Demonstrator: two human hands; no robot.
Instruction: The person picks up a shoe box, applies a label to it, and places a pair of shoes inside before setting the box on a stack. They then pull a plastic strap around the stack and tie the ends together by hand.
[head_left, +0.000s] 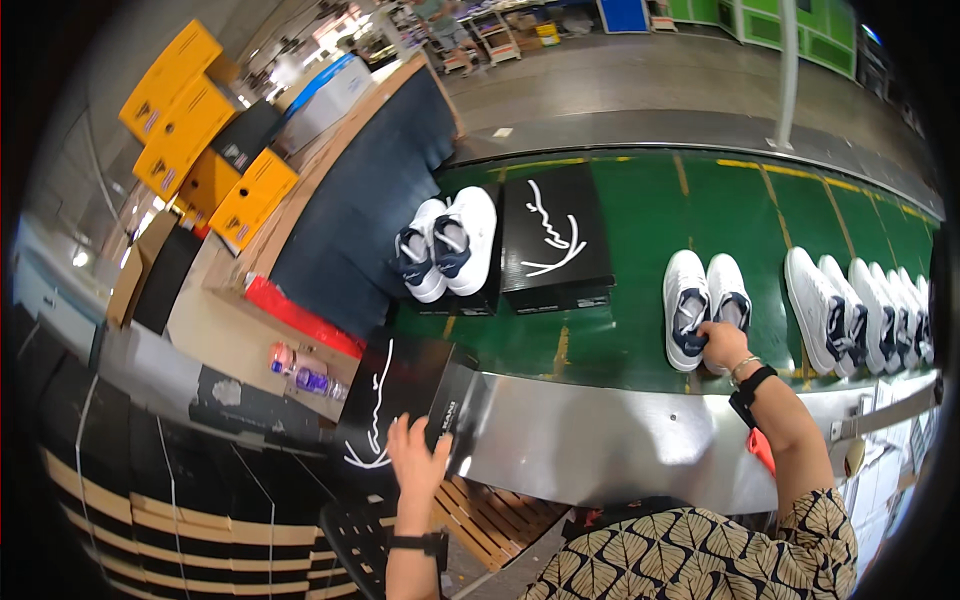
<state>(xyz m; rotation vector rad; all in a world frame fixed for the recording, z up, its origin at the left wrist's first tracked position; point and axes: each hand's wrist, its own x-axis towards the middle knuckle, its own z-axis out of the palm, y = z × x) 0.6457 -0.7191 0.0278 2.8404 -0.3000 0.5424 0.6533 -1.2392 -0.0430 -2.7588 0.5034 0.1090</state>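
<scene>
My right hand point(724, 347) reaches onto the green belt, fingers curled at the collars of a pair of white sneakers point(686, 290) with dark navy linings. Their toes point away from me. Over the near edge of a closed black shoe box point(390, 395) with white script, my left hand point(416, 455) has its fingers spread; whether it presses on the box I cannot tell. Farther left on the belt, another pair of white sneakers point(468, 235) rests on a dark box. Beside it lies a second black shoe box point(557, 235).
The green belt point(630, 200) has a metal edge point(580, 430) on my side. More white sneakers point(815, 305) line up at right. Yellow boxes point(185, 110) are piled far left, and stacked black boxes point(130, 440) fill the lower left. A bottle point(305, 375) lies near the red strip.
</scene>
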